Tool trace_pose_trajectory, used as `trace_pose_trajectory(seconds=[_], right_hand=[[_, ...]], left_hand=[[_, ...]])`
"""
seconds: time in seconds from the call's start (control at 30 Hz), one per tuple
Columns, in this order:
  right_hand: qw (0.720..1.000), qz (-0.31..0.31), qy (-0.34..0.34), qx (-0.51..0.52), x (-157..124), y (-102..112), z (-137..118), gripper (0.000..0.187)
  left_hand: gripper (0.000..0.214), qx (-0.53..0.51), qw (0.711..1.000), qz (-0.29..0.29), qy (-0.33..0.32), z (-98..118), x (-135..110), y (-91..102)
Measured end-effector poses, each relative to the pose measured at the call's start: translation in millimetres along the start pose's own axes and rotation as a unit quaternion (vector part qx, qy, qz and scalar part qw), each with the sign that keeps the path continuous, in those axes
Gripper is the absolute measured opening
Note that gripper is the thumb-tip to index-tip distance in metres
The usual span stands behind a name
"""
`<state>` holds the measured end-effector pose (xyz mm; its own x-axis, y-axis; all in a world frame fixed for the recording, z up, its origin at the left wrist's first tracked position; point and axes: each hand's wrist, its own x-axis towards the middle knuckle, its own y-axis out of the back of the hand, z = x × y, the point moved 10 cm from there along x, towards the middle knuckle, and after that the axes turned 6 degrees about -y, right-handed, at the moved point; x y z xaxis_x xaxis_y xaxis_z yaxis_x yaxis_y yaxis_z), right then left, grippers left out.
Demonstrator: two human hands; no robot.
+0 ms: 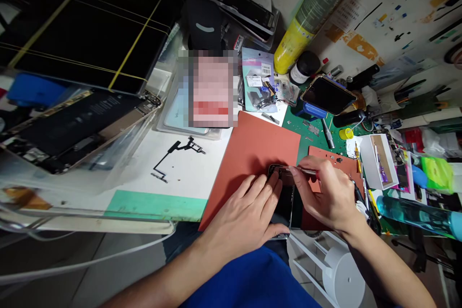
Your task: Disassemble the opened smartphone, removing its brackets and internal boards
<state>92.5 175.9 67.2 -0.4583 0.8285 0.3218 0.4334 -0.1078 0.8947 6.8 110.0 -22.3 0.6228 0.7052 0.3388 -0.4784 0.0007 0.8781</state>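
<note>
My left hand lies across an opened phone, its thumb at the lower edge and its fingertips near the upper end, holding it down. The phone sits partly on a brown-red work mat, near the front edge. In my right hand, a slim metal tool, apparently tweezers, is pinched between thumb and fingers. Its tip reaches the phone's upper end, close to my left fingertips. Part of the phone's inside is hidden under my fingers. A thin black flex cable rests on the white table left of the mat.
A propped phone stands behind my right hand. A yellow spray can and black jar are at the back. On the left lie an opened device and large dark panels. A blue bottle lies at right.
</note>
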Motion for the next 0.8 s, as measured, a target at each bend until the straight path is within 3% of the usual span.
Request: trace_pose_trajectory(seconds=[0.13, 0.23, 0.3, 0.37, 0.47, 0.67, 0.8], right_hand=[[0.976, 0.078, -0.172, 0.112, -21, 14, 42, 0.021], [0.909, 0.13, -0.321, 0.231, -47, 8, 78, 0.023], [0.864, 0.147, -0.373, 0.306, -59, -3, 91, 0.026], [0.826, 0.158, -0.396, 0.368, -66, -12, 97, 0.028], [0.786, 0.157, -0.415, 0.43, -71, -22, 99, 0.03], [0.748, 0.144, -0.435, 0.48, -78, -32, 99, 0.032], [0.746, 0.22, -0.439, 0.45, -90, -18, 107, 0.033]], left_hand=[[0.078, 0.001, 1.0, 0.009, -0.003, 0, 0, 3.0], [0.068, -0.018, 0.999, 0.042, -0.001, -2, 1, 13.8], [0.047, -0.044, 0.995, 0.084, 0.013, -7, 3, 26.0], [0.029, -0.089, 0.986, 0.134, 0.052, -19, 6, 37.6], [0.018, -0.16, 0.964, 0.173, 0.122, -40, 15, 42.1], [0.01, -0.235, 0.955, 0.137, 0.122, -49, 33, 29.7], [0.015, -0.22, 0.961, 0.096, 0.134, -66, 44, 29.4]])
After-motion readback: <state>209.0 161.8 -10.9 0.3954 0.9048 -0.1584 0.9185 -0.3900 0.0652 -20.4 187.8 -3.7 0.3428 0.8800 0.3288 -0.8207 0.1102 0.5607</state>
